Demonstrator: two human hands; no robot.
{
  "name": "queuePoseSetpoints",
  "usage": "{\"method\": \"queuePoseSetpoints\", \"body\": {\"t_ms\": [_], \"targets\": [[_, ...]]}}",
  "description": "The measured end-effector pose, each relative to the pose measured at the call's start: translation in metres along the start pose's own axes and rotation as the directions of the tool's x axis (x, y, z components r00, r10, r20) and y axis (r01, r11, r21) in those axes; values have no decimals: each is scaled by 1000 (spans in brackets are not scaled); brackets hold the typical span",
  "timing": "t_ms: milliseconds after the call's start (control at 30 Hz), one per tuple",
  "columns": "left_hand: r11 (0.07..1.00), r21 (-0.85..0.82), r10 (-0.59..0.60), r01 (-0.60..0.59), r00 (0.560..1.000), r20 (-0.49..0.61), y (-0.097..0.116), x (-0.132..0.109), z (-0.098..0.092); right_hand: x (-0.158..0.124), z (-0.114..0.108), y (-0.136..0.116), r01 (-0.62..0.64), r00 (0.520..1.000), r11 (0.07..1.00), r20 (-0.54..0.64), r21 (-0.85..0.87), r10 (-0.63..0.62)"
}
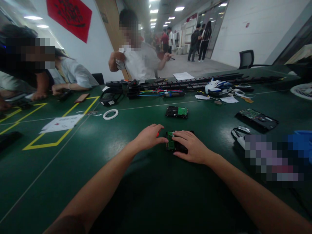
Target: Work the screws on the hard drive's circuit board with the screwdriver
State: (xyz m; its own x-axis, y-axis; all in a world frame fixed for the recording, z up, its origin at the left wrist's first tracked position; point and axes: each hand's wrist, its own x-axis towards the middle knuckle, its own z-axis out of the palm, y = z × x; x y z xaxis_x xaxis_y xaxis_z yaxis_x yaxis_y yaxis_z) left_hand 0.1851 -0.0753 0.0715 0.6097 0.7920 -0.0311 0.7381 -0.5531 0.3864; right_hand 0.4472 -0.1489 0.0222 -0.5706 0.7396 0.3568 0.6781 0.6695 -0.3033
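Observation:
A black hard drive [172, 144] with a green circuit board lies on the green table [136, 191] right in front of me. My right hand [191, 146] rests flat on top of it, fingers stretched to the left, pressing it down. My left hand [149, 136] is at the drive's left edge with its fingers curled around a small red tool [158, 134], the tip pointing at the circuit board. Most of the drive is hidden under my right hand.
A second hard drive [176, 112] lies farther back, a third [255, 118] to the right. A roll of white tape [110, 114], papers [60, 123], cables and a power strip [195, 85] line the far side. Other people lean on the table at left and stand behind it.

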Motion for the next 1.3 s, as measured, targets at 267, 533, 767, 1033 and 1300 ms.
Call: {"method": "queuePoseSetpoints", "body": {"t_ms": [267, 533, 767, 1033, 1300], "targets": [[996, -80, 47, -44, 998, 33, -7, 6, 11, -2, -5, 5, -107, 991, 994, -75, 17, 108], [966, -260, 29, -1, 994, 101, -2, 5, 17, -2, -5, 12, -209, 972, 974, -95, 84, 217], [951, -309, 17, 22, 993, 121, -4, 5, 16, -7, -24, 35, -364, 915, 930, -168, 44, 366], [911, -406, -14, 72, 989, 144, -2, 7, 25, -9, -23, 37, -404, 910, 914, -77, 46, 406], [933, -358, 11, 14, 998, 68, -2, 9, 30, -7, -12, 37, -361, 910, 928, -185, 92, 372]]}}
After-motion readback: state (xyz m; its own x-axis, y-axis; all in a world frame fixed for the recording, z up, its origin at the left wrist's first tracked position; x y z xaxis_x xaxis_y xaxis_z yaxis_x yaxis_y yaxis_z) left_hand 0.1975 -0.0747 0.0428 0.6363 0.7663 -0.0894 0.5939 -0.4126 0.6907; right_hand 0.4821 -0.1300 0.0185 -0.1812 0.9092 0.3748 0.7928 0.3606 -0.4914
